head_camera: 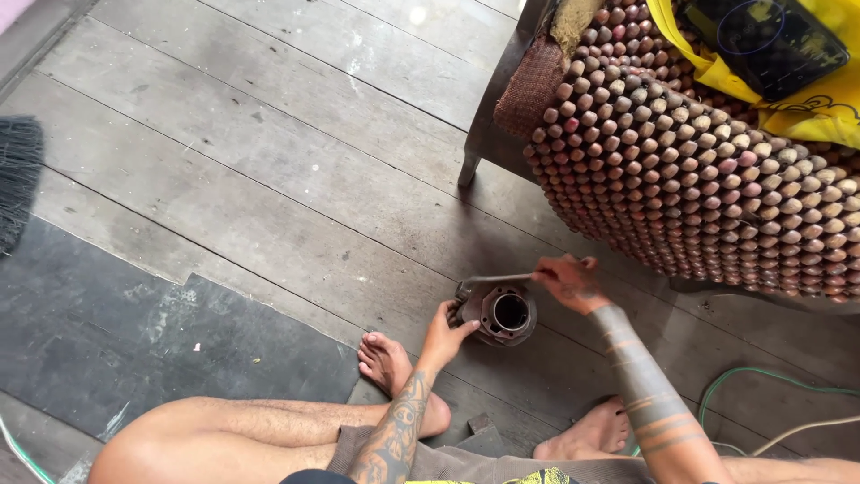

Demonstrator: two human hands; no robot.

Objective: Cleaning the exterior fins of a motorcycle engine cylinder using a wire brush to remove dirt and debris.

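Note:
I sit on a wooden plank floor with a dark round metal cylinder part [507,313] standing in front of my feet, its round bore facing up. My left hand [445,333] grips its left side and steadies it. My right hand [568,280] is closed on the end of a slim metal tool [495,280] that lies across the top rim of the part, reaching to its far left edge.
A chair covered with a wooden-bead seat mat [690,170] stands at the upper right, with a yellow cloth [806,99] and a dark object on it. A dark floor mat [134,332] lies left, a black brush [18,179] at the left edge, hoses [770,376] right.

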